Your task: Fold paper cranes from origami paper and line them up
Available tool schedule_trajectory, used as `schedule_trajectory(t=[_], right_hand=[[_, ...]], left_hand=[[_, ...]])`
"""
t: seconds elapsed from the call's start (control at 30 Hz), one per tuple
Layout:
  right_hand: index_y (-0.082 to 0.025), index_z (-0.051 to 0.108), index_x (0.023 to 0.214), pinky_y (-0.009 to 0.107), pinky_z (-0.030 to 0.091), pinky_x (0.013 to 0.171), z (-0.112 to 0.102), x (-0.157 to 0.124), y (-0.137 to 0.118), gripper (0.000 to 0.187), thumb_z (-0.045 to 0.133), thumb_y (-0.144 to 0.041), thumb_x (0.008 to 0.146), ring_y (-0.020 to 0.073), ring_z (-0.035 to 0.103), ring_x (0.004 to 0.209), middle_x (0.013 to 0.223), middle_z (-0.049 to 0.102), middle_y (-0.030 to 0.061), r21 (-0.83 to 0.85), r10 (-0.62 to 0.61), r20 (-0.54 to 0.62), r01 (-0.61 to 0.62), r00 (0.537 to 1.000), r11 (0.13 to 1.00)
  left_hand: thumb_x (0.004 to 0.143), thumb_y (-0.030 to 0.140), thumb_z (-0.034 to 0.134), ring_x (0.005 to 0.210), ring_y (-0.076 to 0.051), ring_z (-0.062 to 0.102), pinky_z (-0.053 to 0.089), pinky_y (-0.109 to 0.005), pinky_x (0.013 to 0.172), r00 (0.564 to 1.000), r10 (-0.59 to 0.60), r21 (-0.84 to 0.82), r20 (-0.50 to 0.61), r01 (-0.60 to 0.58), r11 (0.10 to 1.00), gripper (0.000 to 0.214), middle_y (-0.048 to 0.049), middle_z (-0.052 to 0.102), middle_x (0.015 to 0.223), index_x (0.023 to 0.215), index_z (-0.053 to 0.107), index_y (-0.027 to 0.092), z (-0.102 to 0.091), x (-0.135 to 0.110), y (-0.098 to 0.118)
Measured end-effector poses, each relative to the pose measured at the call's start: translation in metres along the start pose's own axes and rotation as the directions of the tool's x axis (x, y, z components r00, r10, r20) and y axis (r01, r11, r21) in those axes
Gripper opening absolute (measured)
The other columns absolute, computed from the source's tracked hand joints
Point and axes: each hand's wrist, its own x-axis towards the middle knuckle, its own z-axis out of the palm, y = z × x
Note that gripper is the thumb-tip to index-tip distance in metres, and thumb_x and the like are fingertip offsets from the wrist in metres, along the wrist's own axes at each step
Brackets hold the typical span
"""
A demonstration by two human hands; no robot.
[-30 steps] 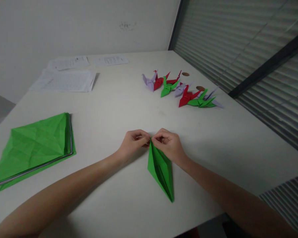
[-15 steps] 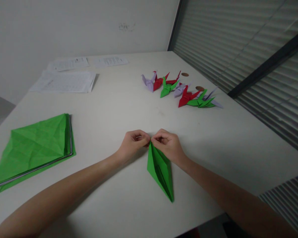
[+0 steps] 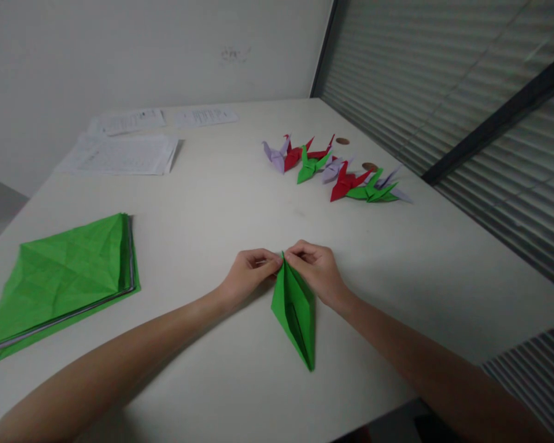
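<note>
On the bench (image 3: 203,381), right before the person, lay a green folded paper (image 3: 308,307), a slim diamond pointing away. Fingers of the left hand (image 3: 253,267) and right hand (image 3: 316,267) pinched its far tip from either side, though how much paper the left ones held was hard to make out. Done well, this wanted light, even pressure and edges meeting squarely at the point. Leftward sat a green paper stack (image 3: 69,264); farther off, folded cranes (image 3: 344,186), then printed sheets (image 3: 124,154)

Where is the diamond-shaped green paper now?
In the head view, the green paper is below centre, its top tip between left hand and right hand.
</note>
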Motion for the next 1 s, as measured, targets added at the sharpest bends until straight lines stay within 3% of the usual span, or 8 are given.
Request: schedule_trajectory(t=[0.23,0.6,0.8,1.0], right_hand=[[-0.019,0.068,0.065,0.025,0.043,0.058,0.0001,0.0006,-0.0019,0.019,0.068,-0.035,0.075,0.0116,0.052,0.060,0.062,0.059,-0.0016,0.049,0.004,0.027,-0.005,1.000,0.999],[-0.018,0.070,0.067,0.026,0.044,0.061,-0.0007,0.0026,0.0007,0.013,0.076,-0.030,0.066,0.0114,0.055,0.062,0.064,0.063,-0.0014,0.141,0.081,0.024,-0.084,0.996,0.986],[-0.018,0.069,0.065,0.027,0.042,0.061,-0.0003,0.0038,0.0070,0.015,0.077,-0.031,0.065,0.0103,0.052,0.059,0.062,0.061,-0.0023,0.204,0.109,0.046,-0.116,0.993,0.972],[-0.018,0.067,0.061,0.027,0.040,0.060,-0.0003,0.0027,0.0037,0.014,0.077,-0.028,0.064,0.0109,0.050,0.059,0.060,0.059,-0.0024,0.216,0.096,0.039,-0.102,0.995,0.971]], left_hand=[[0.064,0.041,0.082,0.058,-0.013,0.059,0.044,-0.026,0.059,1.000,-0.010,-0.024,-0.003,0.010,1.000,0.035,-0.0049,0.067,0.064,0.072,0.071,0.010,0.0016,-0.0015,0.0012],[0.067,0.038,0.082,0.057,-0.011,0.057,0.042,-0.025,0.058,1.000,-0.016,-0.034,0.005,0.016,0.999,0.031,-0.0062,0.068,0.066,0.075,0.074,0.009,0.0025,-0.0033,-0.0006],[0.065,0.038,0.082,0.057,-0.012,0.057,0.042,-0.026,0.058,0.998,-0.046,-0.122,0.034,0.050,0.991,0.031,-0.0069,0.068,0.065,0.074,0.075,0.009,0.0040,-0.0032,-0.0024],[0.066,0.039,0.082,0.057,-0.012,0.056,0.041,-0.026,0.059,0.999,-0.038,-0.076,0.031,0.040,0.996,0.031,-0.0064,0.067,0.065,0.073,0.075,0.009,0.0022,-0.0022,-0.0036]])
